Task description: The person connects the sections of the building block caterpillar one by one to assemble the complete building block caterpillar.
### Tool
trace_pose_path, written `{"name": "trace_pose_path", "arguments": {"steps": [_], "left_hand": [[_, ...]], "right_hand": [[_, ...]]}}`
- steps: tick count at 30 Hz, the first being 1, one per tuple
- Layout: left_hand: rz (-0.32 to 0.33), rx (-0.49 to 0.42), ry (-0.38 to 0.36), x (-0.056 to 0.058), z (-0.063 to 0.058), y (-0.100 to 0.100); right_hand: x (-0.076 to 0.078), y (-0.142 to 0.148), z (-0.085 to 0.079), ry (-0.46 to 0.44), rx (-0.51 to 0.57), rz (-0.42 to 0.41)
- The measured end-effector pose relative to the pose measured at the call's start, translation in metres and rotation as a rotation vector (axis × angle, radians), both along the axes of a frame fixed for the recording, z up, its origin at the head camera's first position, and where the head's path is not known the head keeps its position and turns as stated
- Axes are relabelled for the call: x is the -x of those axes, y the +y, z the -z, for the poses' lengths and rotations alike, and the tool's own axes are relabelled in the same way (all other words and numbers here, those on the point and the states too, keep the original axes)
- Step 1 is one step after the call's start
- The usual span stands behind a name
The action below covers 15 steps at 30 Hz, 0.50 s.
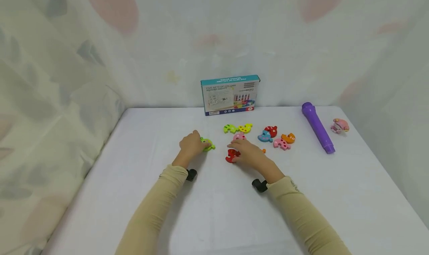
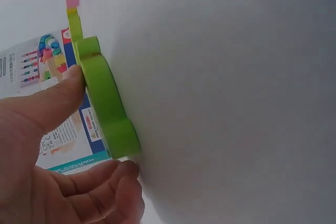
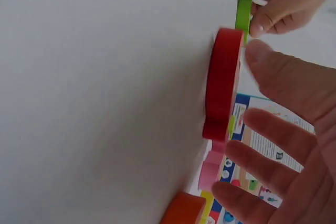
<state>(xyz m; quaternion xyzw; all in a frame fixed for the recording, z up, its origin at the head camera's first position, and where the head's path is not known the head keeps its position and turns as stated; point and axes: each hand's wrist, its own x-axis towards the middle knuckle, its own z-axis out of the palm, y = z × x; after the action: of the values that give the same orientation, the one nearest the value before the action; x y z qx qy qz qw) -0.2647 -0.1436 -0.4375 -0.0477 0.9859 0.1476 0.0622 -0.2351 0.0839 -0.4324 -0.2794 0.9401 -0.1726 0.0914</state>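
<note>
My left hand (image 1: 191, 144) rests at a flat green animal-shaped block (image 1: 207, 144) left of the table's middle. In the left wrist view the thumb lies along the upper face of the green block (image 2: 107, 98), and curled fingers meet its near end. My right hand (image 1: 249, 154) hovers over a red animal-shaped block (image 1: 231, 156). In the right wrist view its fingers are spread and fairly straight, with the thumb close to the end of the red block (image 3: 223, 82); contact is hard to tell. A pink block (image 1: 239, 136) sits just beyond the right fingers.
Further back lie light green (image 1: 230, 128) and yellow (image 1: 245, 128) blocks. To the right are blue (image 1: 265, 137), striped red (image 1: 271, 131), orange (image 1: 288, 138) and pink-spotted (image 1: 282, 144) ones. A toy box (image 1: 231, 95) stands behind; a purple microphone-shaped stick (image 1: 318, 128) and a pink figurine (image 1: 340, 126) lie far right.
</note>
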Motion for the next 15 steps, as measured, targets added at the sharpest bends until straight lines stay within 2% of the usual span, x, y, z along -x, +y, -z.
{"name": "trace_pose_path", "arguments": {"steps": [5, 9, 12, 15], "left_hand": [[0.028, -0.006, 0.007, 0.002, -0.002, 0.004], [0.076, -0.067, 0.004, 0.004, -0.005, 0.006], [0.110, -0.131, -0.013, 0.003, -0.006, 0.008], [0.136, -0.188, -0.023, 0.002, -0.006, 0.010]], "right_hand": [[-0.004, -0.003, 0.004, -0.007, 0.003, -0.054], [-0.004, -0.004, 0.006, 0.012, 0.001, -0.074], [-0.008, -0.006, 0.006, 0.004, -0.006, -0.053], [-0.015, -0.011, 0.004, -0.013, -0.026, 0.005]]}}
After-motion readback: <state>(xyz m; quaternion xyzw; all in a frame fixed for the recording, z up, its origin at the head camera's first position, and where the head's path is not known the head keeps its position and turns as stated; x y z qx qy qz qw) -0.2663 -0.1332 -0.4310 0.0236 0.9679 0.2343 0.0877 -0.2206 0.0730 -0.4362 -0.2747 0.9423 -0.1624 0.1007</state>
